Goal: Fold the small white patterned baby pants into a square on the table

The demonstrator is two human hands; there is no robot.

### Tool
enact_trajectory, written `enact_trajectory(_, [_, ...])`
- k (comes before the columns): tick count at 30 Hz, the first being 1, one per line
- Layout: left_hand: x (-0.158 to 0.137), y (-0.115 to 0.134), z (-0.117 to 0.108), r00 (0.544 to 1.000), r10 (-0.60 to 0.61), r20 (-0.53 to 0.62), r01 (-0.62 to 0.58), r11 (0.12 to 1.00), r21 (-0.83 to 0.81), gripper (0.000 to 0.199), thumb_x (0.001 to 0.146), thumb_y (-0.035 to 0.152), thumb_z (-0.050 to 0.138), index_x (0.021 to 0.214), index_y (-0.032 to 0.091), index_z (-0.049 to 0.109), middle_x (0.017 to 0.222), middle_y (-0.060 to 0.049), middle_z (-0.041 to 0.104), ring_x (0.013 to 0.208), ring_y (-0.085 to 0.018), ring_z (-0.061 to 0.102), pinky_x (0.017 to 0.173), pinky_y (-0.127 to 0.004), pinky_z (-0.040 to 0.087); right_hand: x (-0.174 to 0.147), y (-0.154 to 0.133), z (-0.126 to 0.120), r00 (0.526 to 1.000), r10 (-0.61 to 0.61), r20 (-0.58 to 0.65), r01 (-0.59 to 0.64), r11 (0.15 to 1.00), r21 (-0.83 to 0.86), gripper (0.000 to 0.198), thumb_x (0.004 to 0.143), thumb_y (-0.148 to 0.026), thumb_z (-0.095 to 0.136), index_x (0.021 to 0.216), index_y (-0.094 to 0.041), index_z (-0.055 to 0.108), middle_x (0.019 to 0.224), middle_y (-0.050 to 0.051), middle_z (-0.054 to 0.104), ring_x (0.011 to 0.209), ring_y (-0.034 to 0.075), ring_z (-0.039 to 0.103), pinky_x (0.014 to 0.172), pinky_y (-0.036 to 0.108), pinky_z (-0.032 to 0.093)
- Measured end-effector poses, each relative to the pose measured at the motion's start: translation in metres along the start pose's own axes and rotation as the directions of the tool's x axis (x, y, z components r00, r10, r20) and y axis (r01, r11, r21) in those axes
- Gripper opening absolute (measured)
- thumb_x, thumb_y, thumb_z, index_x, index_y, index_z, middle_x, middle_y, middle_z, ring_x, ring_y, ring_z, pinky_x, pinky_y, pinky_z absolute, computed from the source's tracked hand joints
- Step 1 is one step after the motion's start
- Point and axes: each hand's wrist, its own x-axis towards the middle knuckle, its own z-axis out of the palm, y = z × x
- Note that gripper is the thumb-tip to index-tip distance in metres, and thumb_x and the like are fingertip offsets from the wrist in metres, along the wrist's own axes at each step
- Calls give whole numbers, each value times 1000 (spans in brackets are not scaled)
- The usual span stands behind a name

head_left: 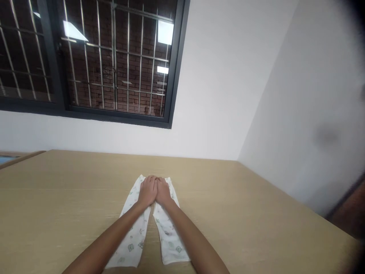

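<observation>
A small pair of white pants (137, 236) with a printed pattern of little green and grey figures lies spread on the table. Its waist end points away from me, and the two legs reach toward me with a gap between them. My left hand (147, 191) rests palm down on the upper part of the pants, fingers stretched toward the waist edge. Right beside it, touching it, my right hand (163, 192) lies the same way. Both hands cover the middle of the waist, and my forearms cross over parts of the legs.
The light wood table (242, 220) reaches to a white wall (205, 140) at the back and another wall on the right. Above it is a dark-framed window (119, 118) with metal bars. A blue surface (5, 160) shows at the far left.
</observation>
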Motion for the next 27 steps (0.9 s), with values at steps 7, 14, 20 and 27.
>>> enact_trajectory(7, [-46, 71, -19, 990, 116, 74, -110, 991, -74, 15, 95, 34, 53, 93, 22, 61, 98, -5, 69, 97, -24, 62, 90, -39, 44, 9, 46, -18, 979, 189, -74, -189, 982, 10, 25, 93, -19, 55, 111, -20, 72, 118, 12, 69, 115, 27, 56, 97, 35, 39])
enact_trajectory(14, [-103, 134, -38, 843, 288, 454, -253, 958, -137, 25, 86, 48, 59, 79, 24, 61, 79, -2, 72, 73, -22, 66, 67, -33, 40, 27, 84, -20, 936, 337, -101, -327, 939, 103, 17, 88, -17, 56, 95, -13, 71, 110, 18, 68, 109, 28, 59, 93, 34, 41])
enact_trajectory(20, [-127, 136, -37, 745, 242, 621, -282, 959, -35, 56, 70, 66, 69, 100, 19, 68, 95, -12, 74, 86, -35, 70, 78, -45, 51, 40, 96, -27, 916, 400, 20, -388, 874, 294, 9, 74, -12, 62, 79, -19, 62, 75, 3, 65, 76, 19, 59, 71, 28, 41])
enact_trajectory(27, [-139, 133, -26, 741, 193, 644, -231, 973, -25, 29, 80, 32, 61, 107, 21, 67, 93, -12, 74, 84, -32, 69, 72, -41, 48, 45, 97, -50, 935, 230, 270, -351, 710, 611, 20, 79, -29, 60, 94, -19, 69, 69, -1, 65, 60, 15, 56, 57, 25, 41])
